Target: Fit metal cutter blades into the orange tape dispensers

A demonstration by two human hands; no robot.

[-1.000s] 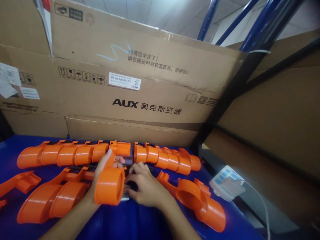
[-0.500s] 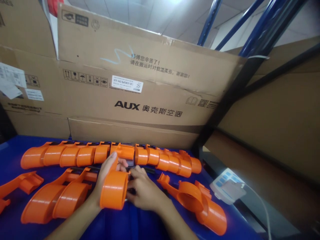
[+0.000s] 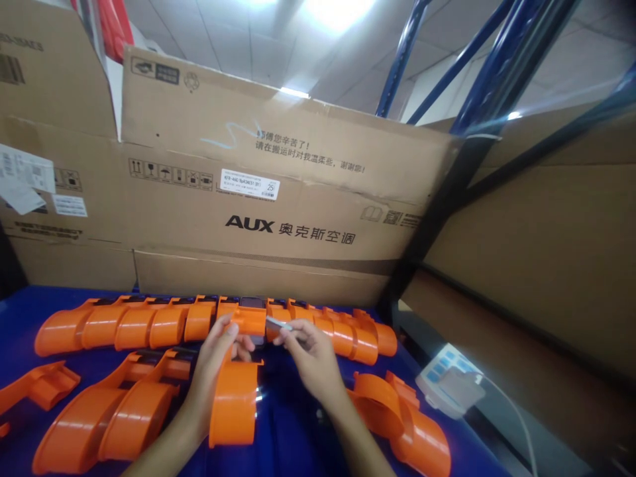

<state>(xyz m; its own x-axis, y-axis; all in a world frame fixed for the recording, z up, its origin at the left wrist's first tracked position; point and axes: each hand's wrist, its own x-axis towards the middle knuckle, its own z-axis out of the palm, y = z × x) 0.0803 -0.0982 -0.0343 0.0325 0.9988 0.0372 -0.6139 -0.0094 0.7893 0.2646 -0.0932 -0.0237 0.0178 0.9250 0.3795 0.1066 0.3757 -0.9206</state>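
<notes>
My left hand (image 3: pixel 218 348) is wrapped round an orange plastic part (image 3: pixel 234 404), whose wide ring hangs down and whose narrow end points up. Between the thumb and fingers of my right hand (image 3: pixel 311 354) is a small thin grey piece (image 3: pixel 278 324). Its tip is beside the right edge of the orange part's upper end. Behind both hands runs a row of similar orange parts (image 3: pixel 133 326), several of them with dark pieces at the top.
More orange parts lie at the left (image 3: pixel 74 424) and right (image 3: pixel 420 437) on the blue surface (image 3: pixel 288 437). A white power strip (image 3: pixel 450 381) with a plug and cable is at the right. Cardboard (image 3: pixel 298 199) stands behind, beside a dark rack post (image 3: pixel 427 225).
My right hand has moved up and right from beside the ring, and the grey piece now shows in its fingers. The view has tilted up slightly.
</notes>
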